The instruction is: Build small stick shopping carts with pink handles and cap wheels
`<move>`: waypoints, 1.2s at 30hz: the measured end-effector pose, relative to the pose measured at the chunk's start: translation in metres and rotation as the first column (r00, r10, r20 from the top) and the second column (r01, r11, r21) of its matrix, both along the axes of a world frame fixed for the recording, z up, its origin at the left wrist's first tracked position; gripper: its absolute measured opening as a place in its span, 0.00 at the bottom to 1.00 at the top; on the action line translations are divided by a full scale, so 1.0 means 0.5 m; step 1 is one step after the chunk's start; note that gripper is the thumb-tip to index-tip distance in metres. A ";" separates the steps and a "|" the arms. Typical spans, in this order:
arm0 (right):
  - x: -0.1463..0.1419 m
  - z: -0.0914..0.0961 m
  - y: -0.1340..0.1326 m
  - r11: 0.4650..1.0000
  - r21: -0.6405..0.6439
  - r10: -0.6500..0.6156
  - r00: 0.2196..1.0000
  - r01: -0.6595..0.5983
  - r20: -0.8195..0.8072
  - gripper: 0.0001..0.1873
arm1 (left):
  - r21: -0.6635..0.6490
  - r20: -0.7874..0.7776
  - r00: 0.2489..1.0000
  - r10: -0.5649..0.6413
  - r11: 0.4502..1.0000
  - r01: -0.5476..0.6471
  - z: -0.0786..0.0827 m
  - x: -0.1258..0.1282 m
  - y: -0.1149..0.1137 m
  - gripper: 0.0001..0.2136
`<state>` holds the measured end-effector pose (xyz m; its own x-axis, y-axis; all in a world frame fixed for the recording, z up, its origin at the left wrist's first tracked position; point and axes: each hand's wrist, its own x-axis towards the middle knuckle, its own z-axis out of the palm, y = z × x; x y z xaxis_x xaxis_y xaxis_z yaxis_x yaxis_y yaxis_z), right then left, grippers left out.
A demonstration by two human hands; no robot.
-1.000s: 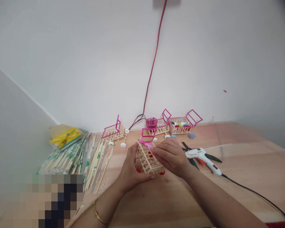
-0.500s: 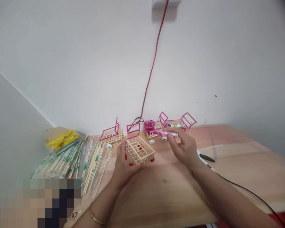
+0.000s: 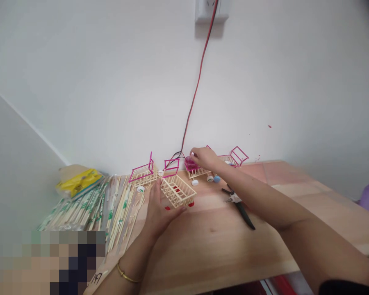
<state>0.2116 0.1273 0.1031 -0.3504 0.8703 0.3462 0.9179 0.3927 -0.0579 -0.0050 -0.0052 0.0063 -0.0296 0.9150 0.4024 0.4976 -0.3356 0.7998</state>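
Observation:
My left hand (image 3: 158, 209) grips the near left side of a small cart of pale wooden sticks (image 3: 177, 191) with a pink handle frame and red wheels. The cart stands on the wooden table (image 3: 221, 241). My right hand (image 3: 203, 157) is stretched out to the back of the table. Its fingers are pinched together right over a small pink cup (image 3: 190, 164) by the wall. The pink brush it held a moment ago is hidden by the fingers.
Two more stick carts (image 3: 142, 173) (image 3: 238, 156) stand along the wall, with bottle caps (image 3: 213, 178) near them. Black pliers (image 3: 240, 203) lie right of my cart. Several chopsticks (image 3: 110, 207) and a yellow packet (image 3: 79, 180) lie at the left. A red cable (image 3: 197, 88) hangs from a wall socket (image 3: 207, 10).
My right hand left the cart and carried the pink brush back to the pink cup. My left hand set the cart down upright on the table. The view shifted, and the glue gun dropped out of sight.

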 end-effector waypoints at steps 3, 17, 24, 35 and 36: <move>-0.003 -0.013 0.011 1.000 -0.025 0.018 0.999 -0.017 0.050 0.13 | -0.022 -0.006 1.000 0.007 1.000 -0.007 0.002 -0.001 -0.002 0.51; 0.011 -0.027 0.004 0.994 0.017 0.104 0.994 -0.104 -0.028 0.11 | -0.060 0.031 0.999 -0.017 0.998 0.018 0.010 0.003 -0.007 0.50; 0.021 -0.029 -0.004 0.992 0.089 0.106 0.979 -0.091 -0.175 0.11 | -0.084 0.024 1.000 0.007 0.996 -0.005 0.011 0.003 -0.004 0.50; 0.072 -0.062 -0.134 0.981 0.171 0.075 0.632 0.092 -0.772 0.15 | -0.218 0.310 0.949 -0.064 0.966 0.137 0.017 0.006 -0.012 0.51; 0.072 -0.070 -0.156 0.990 0.135 0.082 0.590 0.046 -0.803 0.15 | -0.234 0.349 0.934 -0.073 0.959 0.162 0.015 0.007 -0.013 0.51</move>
<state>0.2477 0.0493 0.0683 0.1125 0.7924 0.5995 0.5128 0.4705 -0.7181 -0.0017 -0.0116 0.0138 -0.0073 0.9900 0.1410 0.1569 -0.1381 0.9779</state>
